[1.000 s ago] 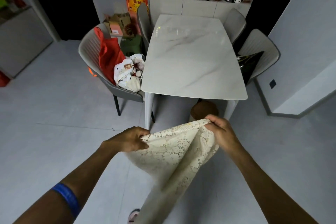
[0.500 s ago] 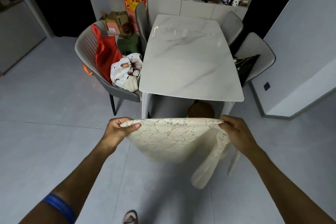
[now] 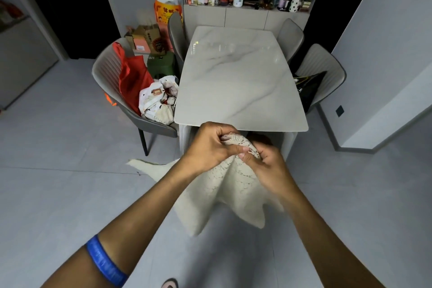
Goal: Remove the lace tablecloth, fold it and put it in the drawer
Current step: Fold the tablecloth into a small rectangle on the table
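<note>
The cream lace tablecloth (image 3: pixel 217 192) hangs in loose folds in front of me, off the table, with one corner trailing out to the left. My left hand (image 3: pixel 208 147) and my right hand (image 3: pixel 266 163) are pressed together at its top edge, both pinching the gathered lace just before the near end of the bare marble table (image 3: pixel 236 77). No drawer front can be picked out for certain.
Grey chairs surround the table; the left chair (image 3: pixel 105 75) holds a red bag and a bundle of white cloth, the right chair (image 3: pixel 327 70) a dark bag. A cluttered cabinet (image 3: pixel 245 16) stands behind the table. Boxes and a green stool sit at the back left.
My hands, held wide apart with the top edge stretched between them, have come together, bringing the two held corners to meet. The cloth now hangs doubled and swings.
</note>
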A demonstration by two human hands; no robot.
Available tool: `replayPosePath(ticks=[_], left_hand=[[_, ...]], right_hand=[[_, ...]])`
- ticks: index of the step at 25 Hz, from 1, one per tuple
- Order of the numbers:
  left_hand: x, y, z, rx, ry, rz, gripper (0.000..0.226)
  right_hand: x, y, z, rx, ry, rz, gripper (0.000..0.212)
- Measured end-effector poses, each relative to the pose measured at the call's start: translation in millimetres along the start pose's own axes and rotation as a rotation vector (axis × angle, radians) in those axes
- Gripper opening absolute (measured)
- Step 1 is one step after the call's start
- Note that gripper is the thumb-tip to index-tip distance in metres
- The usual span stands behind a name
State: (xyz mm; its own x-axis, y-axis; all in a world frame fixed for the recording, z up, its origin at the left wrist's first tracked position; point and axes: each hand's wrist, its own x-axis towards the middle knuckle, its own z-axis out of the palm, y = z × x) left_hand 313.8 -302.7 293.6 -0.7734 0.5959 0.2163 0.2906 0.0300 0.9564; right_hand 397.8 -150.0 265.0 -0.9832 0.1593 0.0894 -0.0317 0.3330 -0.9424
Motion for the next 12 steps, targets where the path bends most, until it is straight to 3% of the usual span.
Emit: replayPosePath(ticks=[3, 5, 9, 12], left_hand=[[-7.5, -14.0, -35.1, 0.009, -0.172, -0.109, 0.025], [-23.9, -36.0, -53.0, 0.223, -0.295, -0.195, 0.013], [-48.3, -72.9, -55.3, 0.003, -0.096, -0.283, 0.006], [-42.7, -76.8, -38.2, 0.046, -0.208, -0.303, 0.03]], right_hand=[[2.6, 6.9, -8.8, 0.302, 0.024, 0.028, 0.018], [3.2, 11.3, -19.4, 0.446, -0.019, 0.027, 0.026], [7.0, 15.1, -29.0, 0.521, -0.038, 0.097, 0.031], [4.2, 13.9, -27.0, 0.607, -0.092, 0.166, 0.034]])
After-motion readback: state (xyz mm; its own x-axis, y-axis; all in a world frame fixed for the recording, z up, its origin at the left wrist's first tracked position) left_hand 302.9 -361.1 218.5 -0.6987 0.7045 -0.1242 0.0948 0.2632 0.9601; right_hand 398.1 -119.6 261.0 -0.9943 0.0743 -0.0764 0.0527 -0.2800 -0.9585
